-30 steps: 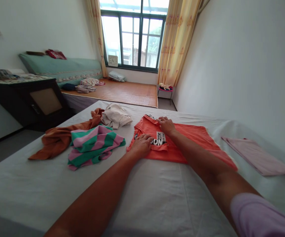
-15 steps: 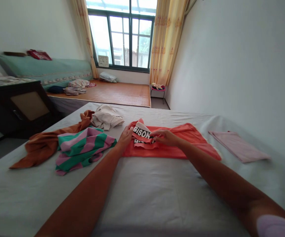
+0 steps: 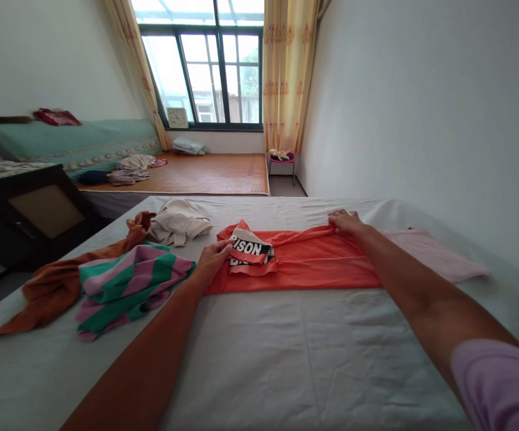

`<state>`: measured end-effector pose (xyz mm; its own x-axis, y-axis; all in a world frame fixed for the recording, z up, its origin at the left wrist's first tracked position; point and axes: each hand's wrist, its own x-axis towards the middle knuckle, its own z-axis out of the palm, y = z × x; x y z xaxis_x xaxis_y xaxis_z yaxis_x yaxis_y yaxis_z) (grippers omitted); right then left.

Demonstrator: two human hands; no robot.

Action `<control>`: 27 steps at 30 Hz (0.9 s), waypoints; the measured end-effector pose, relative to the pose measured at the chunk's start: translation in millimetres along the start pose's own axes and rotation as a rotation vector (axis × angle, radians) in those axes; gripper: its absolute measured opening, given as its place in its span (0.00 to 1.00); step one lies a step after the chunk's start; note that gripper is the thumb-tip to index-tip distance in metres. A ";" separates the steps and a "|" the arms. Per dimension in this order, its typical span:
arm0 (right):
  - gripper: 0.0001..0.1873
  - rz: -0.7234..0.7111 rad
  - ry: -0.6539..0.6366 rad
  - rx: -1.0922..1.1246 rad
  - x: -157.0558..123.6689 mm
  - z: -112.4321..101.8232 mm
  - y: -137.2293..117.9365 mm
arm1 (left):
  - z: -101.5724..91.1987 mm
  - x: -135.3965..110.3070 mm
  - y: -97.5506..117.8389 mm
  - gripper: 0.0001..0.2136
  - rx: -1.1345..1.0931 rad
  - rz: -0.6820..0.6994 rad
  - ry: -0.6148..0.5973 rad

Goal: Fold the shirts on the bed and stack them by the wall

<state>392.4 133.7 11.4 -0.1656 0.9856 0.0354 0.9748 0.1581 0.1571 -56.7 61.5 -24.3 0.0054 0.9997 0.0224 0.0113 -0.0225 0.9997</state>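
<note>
An orange shirt (image 3: 313, 272) lies lengthwise across the bed, its long sides folded inward. At its left end a folded-over piece carries a white and black band with "BISON" lettering (image 3: 248, 246). My left hand (image 3: 212, 262) is at that left end, its fingers closed on the edge of the folded piece. Over at the shirt's far right edge is my right hand (image 3: 346, 222), fingers bent onto the orange cloth, which bunches slightly beneath them. My right forearm covers the shirt's right end.
A green and pink striped garment (image 3: 129, 281), a brown garment (image 3: 57, 284) and a cream garment (image 3: 178, 221) lie crumpled on the left. A folded pink cloth (image 3: 439, 254) is at the right, by the wall. Beyond stands another bed (image 3: 214, 170), with a dark cabinet (image 3: 39, 209) left.
My right hand has left the lettered band and moved right to the shirt's far edge. My left hand stays at the left end. The view has shifted slightly.
</note>
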 end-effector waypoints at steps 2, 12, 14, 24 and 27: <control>0.09 -0.041 0.052 -0.017 -3.2 -8.1 6.2 | -1.2 -0.6 11.5 0.25 -0.075 0.030 0.031; 0.13 -0.090 0.103 0.006 -98.4 -18.1 34.3 | -30.3 -41.5 72.1 0.18 0.152 -0.223 -0.627; 0.12 -0.118 0.000 -0.024 -113.3 -14.7 32.0 | -37.1 -46.1 74.6 0.17 0.284 -0.276 -0.794; 0.18 -0.576 0.342 0.469 -116.9 -47.1 -157.8 | -33.5 9.7 24.5 0.21 0.746 0.544 -0.020; 0.26 -0.709 0.369 0.392 -116.2 -42.4 -223.2 | -29.1 17.2 6.5 0.23 0.994 0.627 -0.057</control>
<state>187.7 -18.8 14.1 -0.7210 0.5764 0.3845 0.5946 0.7996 -0.0837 -85.7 78.8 -17.1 0.3320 0.8114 0.4810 0.7656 -0.5297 0.3651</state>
